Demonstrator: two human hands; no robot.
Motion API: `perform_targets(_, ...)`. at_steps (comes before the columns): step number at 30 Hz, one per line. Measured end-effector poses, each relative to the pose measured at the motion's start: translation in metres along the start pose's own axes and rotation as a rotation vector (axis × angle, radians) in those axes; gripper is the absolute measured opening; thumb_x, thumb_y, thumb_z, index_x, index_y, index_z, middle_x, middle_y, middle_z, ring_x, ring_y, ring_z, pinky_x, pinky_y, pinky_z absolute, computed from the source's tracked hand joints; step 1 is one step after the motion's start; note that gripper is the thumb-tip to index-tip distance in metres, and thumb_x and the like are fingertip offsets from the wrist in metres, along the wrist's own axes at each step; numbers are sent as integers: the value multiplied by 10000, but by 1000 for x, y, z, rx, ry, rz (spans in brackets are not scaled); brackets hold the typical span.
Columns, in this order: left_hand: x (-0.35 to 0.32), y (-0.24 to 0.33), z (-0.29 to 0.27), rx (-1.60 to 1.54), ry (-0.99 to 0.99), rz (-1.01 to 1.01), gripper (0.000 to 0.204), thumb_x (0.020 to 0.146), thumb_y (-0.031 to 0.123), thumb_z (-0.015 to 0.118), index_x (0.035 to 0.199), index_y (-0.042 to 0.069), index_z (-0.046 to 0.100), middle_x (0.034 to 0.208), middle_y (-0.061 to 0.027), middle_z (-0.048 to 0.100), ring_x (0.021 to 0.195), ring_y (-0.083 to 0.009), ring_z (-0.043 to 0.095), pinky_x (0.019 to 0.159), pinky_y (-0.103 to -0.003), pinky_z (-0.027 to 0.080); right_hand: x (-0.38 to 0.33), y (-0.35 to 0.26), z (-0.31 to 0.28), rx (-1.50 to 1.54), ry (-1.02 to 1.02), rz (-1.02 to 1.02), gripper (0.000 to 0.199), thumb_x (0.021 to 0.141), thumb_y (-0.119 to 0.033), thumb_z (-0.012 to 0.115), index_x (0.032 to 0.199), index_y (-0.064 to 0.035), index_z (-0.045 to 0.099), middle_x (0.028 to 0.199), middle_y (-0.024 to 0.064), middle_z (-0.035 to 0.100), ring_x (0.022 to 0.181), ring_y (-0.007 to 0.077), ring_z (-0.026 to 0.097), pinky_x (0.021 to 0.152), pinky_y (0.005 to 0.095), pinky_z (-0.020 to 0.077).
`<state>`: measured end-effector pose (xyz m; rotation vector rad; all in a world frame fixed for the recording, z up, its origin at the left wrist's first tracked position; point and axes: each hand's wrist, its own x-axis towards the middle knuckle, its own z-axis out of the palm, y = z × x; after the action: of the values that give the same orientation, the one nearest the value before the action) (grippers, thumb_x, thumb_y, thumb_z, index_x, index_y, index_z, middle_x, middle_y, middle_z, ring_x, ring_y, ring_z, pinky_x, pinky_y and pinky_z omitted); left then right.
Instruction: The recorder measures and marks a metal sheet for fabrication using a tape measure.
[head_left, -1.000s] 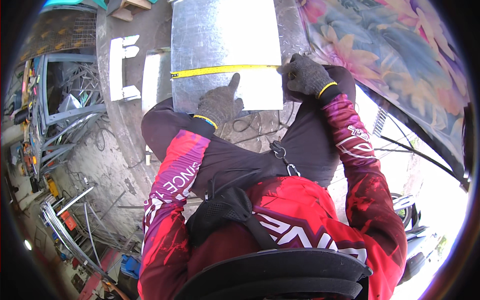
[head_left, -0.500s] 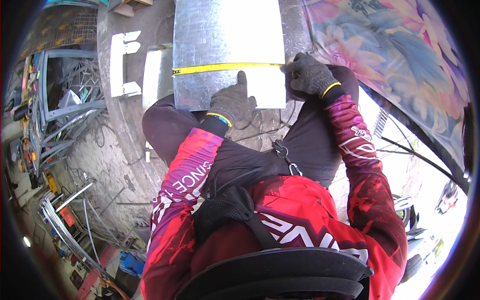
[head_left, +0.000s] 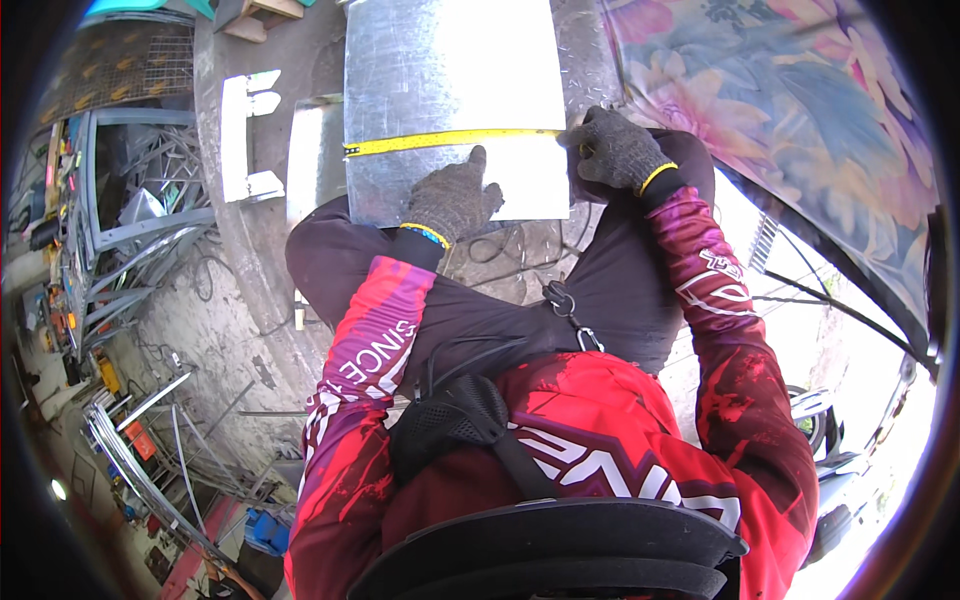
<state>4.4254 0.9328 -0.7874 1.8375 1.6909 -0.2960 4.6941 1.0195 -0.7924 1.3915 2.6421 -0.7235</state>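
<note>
A shiny sheet of metal [head_left: 450, 90] lies in front of me, its near edge between my knees. Across its width runs the yellow blade of a tape measure [head_left: 440, 141], the dark end at the sheet's left edge. My right hand [head_left: 620, 150], in a dark grey glove, is closed at the blade's right end, just past the sheet's right edge; the tape's case is hidden by the fingers. Also gloved, my left hand [head_left: 455, 198] rests over the near part of the sheet, index finger stretched toward the blade and thumb apart, holding nothing.
Left of the sheet are a smaller metal piece [head_left: 315, 160] and a bright notched piece [head_left: 240, 140]. Metal frames and offcuts [head_left: 150, 190] pile up farther left. A flower-patterned cloth [head_left: 780, 110] spreads at the far right. A dark cord [head_left: 500, 255] lies on the ground between my legs.
My left hand has slid a little left, its index finger drawing slightly back from the blade. My right hand keeps its place at the tape's right end.
</note>
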Motion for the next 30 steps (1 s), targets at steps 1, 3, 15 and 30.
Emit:
perform_targets(1, 0, 0, 0, 9, -7, -5, 781, 924, 499, 499, 1514, 15, 338, 1196, -268, 641, 1113, -403, 630, 957, -537, 482, 0, 0, 0, 14, -2, -5, 466, 716, -213, 685, 1180, -206, 725, 1012, 139, 586, 971, 320, 614, 834, 427, 506)
perform_targets(3, 0, 0, 0, 12, -6, 0, 778, 927, 499, 496, 1515, 14, 337, 1203, -267, 639, 1119, -402, 628, 960, -536, 481, 1, 0, 0, -17, -5, -4, 473, 710, -216, 690, 1181, -205, 725, 1012, 136, 586, 967, 317, 613, 835, 424, 505)
perform_targets(15, 2, -1, 0, -24, -34, -19, 782, 923, 500, 502, 1522, 28, 328, 1225, -273, 627, 1143, -404, 620, 984, -526, 476, 1, -2, -3, 42, -26, 23, 480, 693, -216, 709, 1173, -199, 729, 998, 114, 585, 975, 297, 616, 840, 409, 512)
perform_targets(30, 3, -3, 3, -39, 4, -7, 786, 930, 527, 528, 1510, 28, 345, 1179, -326, 620, 1124, -443, 606, 989, -534, 455, 2, 4, 2, 10, -9, -2, 485, 698, -222, 715, 1183, -198, 727, 994, 121, 582, 952, 305, 613, 830, 417, 506)
